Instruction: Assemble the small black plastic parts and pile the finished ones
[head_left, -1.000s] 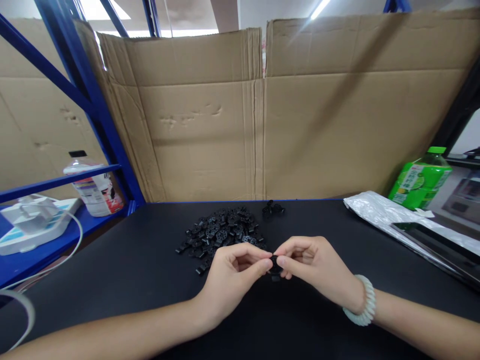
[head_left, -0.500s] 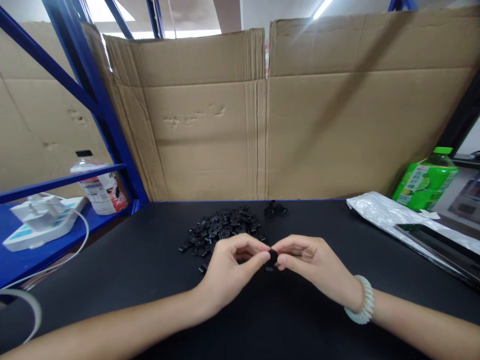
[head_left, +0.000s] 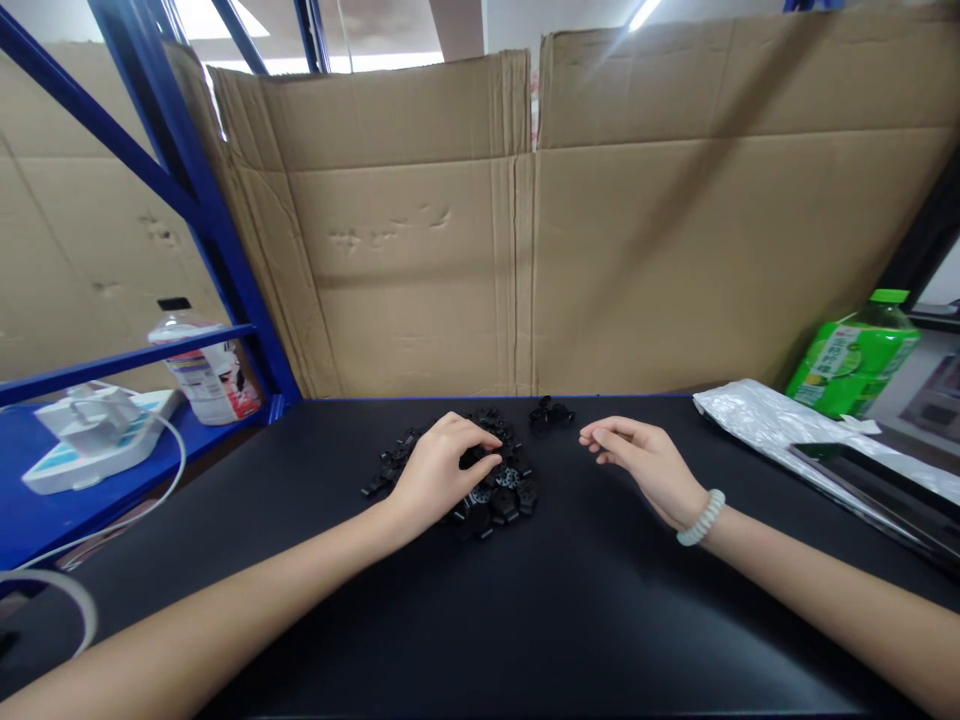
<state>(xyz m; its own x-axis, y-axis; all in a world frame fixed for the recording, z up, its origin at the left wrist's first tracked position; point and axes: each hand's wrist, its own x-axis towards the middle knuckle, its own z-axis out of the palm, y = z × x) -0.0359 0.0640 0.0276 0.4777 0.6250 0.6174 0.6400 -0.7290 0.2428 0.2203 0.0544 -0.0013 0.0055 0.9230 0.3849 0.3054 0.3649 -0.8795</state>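
My left hand [head_left: 450, 460] is over the larger pile of small black plastic parts [head_left: 506, 495], its thumb and fingers apart, with nothing visible between them. Round pieces with holes and short tabs show in the pile; my hand covers part of it. My right hand [head_left: 634, 450] hovers over the tabletop to the right, fingers curled and thumb close against them. Nothing shows in its fingertips. Just left of those fingertips lies a smaller group of black parts [head_left: 551, 413], apart from the pile.
A black tabletop [head_left: 480, 620] backs onto cardboard panels [head_left: 420, 270]. At right are a silver bag [head_left: 742, 405], a black frame-like object [head_left: 874, 490] and a green bottle [head_left: 855, 360]. On the blue shelf at left stand a power strip [head_left: 105, 450] and a bottle [head_left: 206, 375].
Both hands were together holding a small black round part; now they are apart. The left has moved left and back to the pile, the right back and to the right.
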